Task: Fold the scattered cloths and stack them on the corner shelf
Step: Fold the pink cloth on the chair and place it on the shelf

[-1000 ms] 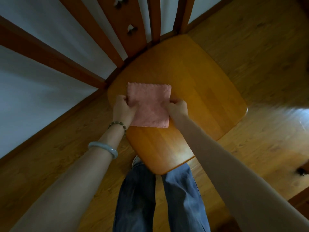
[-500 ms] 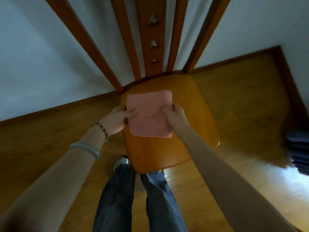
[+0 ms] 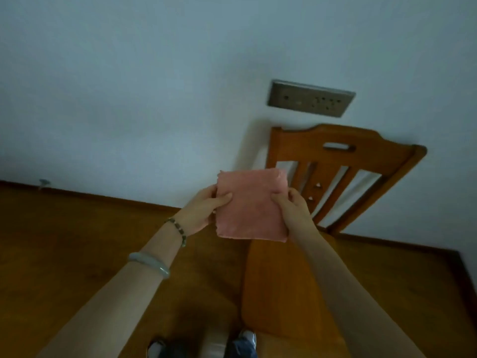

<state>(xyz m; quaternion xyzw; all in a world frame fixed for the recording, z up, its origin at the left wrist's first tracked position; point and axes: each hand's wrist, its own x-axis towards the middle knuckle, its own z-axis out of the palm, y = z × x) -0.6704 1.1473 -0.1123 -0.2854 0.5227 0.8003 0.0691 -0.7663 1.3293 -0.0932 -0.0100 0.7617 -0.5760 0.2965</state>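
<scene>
1 folded pink terry cloth (square) at frame centre, above 1 wooden slatted chair; left hand and right hand pinch its side edges, thumbs on top.

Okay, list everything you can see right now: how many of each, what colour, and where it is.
folded pink cloth: one, pink, held in the air in front of the chair back
wooden chair: one, orange-brown, against the wall, right of centre
grey wall socket plate: one, grey, on the wall above the chair
wall: one, pale bluish white, upper part of the view
wooden floor: one, brown, either side of the chair
shoes: two, light, bottom edge, blurred
pale green bangle: one, on the left forearm
beaded bracelet: one, dark, on the left wrist
left hand: one, grips the cloth's left edge
right hand: one, grips the cloth's right edge
</scene>
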